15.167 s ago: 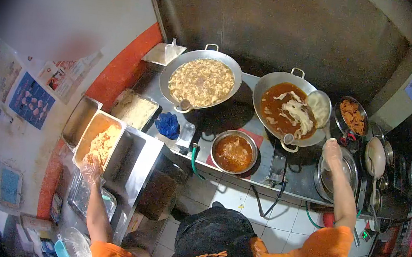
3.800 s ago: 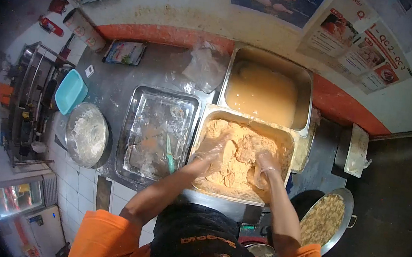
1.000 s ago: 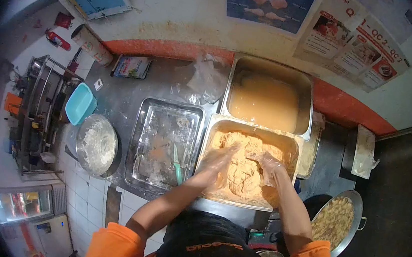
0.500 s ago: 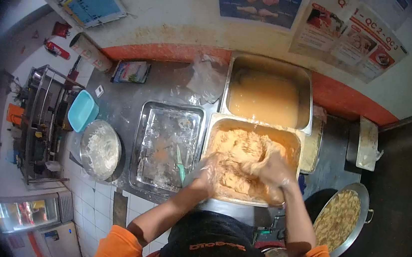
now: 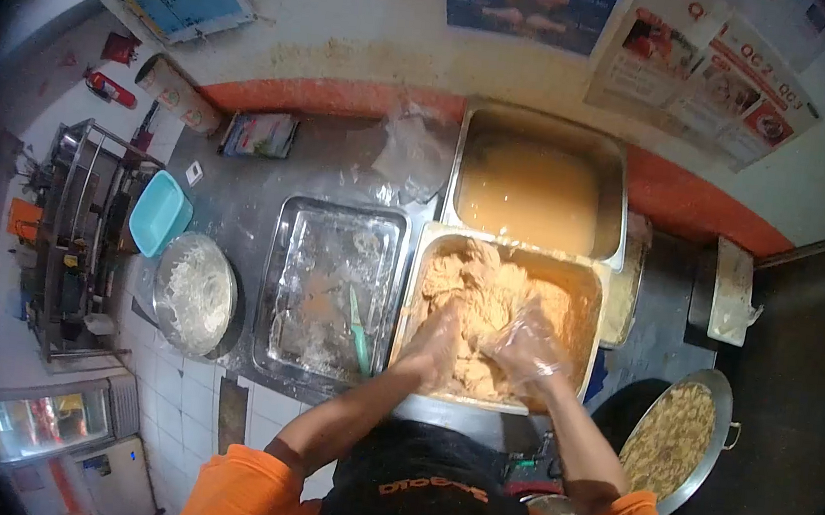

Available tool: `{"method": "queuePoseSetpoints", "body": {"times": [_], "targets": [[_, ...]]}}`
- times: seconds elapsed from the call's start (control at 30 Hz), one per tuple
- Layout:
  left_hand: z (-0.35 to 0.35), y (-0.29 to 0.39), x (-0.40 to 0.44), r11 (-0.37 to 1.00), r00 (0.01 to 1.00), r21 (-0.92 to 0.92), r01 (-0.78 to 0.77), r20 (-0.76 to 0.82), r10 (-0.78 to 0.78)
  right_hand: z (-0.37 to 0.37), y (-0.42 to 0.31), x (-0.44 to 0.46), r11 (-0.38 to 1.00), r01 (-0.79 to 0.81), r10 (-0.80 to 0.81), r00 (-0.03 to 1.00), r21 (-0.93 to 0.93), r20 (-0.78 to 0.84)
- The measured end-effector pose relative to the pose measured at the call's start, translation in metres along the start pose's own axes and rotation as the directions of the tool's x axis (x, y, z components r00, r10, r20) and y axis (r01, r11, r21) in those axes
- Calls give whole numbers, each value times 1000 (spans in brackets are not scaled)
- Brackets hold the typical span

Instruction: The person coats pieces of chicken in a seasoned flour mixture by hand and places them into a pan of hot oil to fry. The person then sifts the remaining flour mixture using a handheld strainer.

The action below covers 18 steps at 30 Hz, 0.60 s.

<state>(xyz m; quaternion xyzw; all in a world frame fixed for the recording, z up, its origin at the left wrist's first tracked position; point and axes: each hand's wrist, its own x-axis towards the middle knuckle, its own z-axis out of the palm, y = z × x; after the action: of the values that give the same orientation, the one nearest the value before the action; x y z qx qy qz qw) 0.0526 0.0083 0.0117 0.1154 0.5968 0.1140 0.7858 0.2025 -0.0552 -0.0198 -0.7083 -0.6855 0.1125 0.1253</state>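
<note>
A deep metal pan holds a heap of lumpy, orange-coated pieces; their kind is hidden by the coating. My left hand is in the pan's left part, fingers stretched against the pieces. From the right, my right hand reaches into the same heap, its fingers spread. Clear plastic gloves cover both hands, and the fingertips are partly hidden in the coating. Directly behind, a second metal pan contains cloudy orange liquid.
A shallow metal tray with a green-handled knife lies to the left. Beyond it stand a floury metal bowl and a turquoise basin. At right is a large pan of frying pieces. A plastic bag rests near the wall.
Both hands have shifted within the pan, the right one slightly left and the left one inward over the pieces. The coated heap has been turned and looks lumpier. The view has tilted slightly.
</note>
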Motion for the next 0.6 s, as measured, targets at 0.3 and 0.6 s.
{"method": "queuePoseSetpoints", "body": {"times": [0.3, 0.6], "targets": [[-24, -22, 46, 977, 991, 185, -106, 99, 89, 7, 26, -15, 788, -610, 475, 519, -82, 710], [-21, -30, 34, 884, 881, 143, -445, 248, 404, -12, 7, -34, 494, -635, 466, 770, 594, 436]]}}
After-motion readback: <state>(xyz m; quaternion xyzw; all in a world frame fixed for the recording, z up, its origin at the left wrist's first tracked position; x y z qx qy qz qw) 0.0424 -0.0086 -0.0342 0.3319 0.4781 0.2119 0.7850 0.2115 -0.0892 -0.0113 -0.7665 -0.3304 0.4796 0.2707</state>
